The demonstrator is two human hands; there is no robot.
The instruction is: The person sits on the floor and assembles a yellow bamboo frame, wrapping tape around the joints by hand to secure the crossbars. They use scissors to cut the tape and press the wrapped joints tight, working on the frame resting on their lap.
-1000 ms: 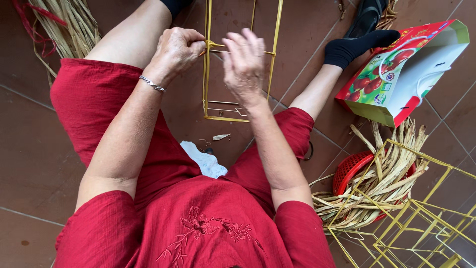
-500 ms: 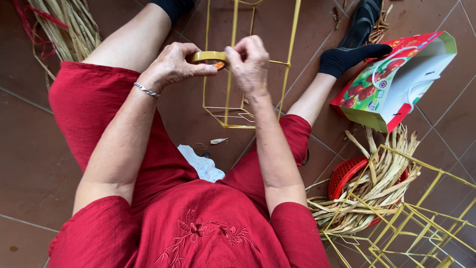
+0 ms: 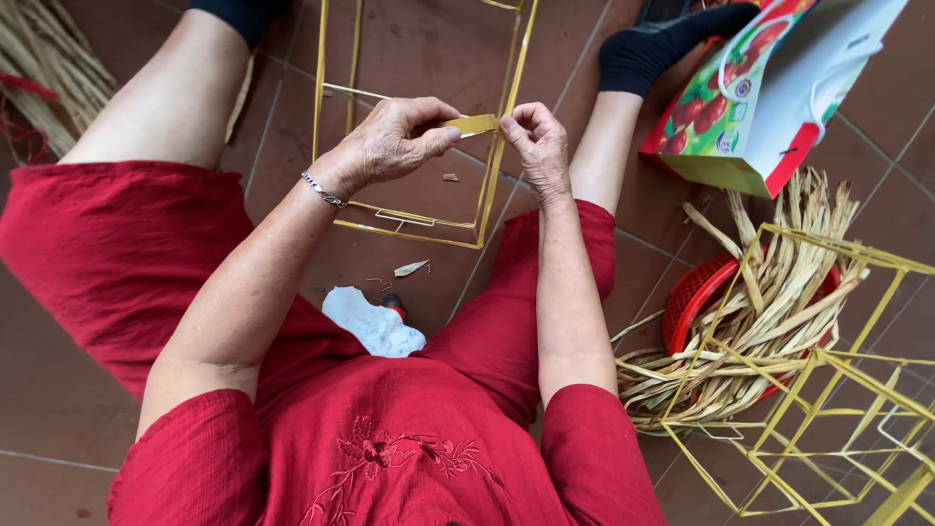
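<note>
**Desk:** What are the hands doing in this frame?

**Photographer:** The person sits on a tiled floor [image 3: 409, 49], legs spread round a yellow wire frame [image 3: 492, 185]. The left hand [image 3: 390, 146] pinches a strip of yellow tape [image 3: 469, 124] between thumb and fingers; the right hand [image 3: 536, 141] is closed on the strip's other end, right at the frame's upright bar. The strip looks stretched taut between them, probably so it lies flat against the bar.

**Desk:** Materials?

**Photographer:** Thin, straight rods joined into a box shape. The tape is flat, glossy and narrow. A red plastic basket [image 3: 687, 307] holds dry, pale straw [image 3: 769, 292], fibrous and curling, on the person's right, beside more yellow frames [image 3: 828, 409]. A glossy paper bag [image 3: 769, 88] with a fruit print lies near one black-socked foot [image 3: 653, 49]. A crumpled white cloth [image 3: 375, 321] sits between the knees.
</note>
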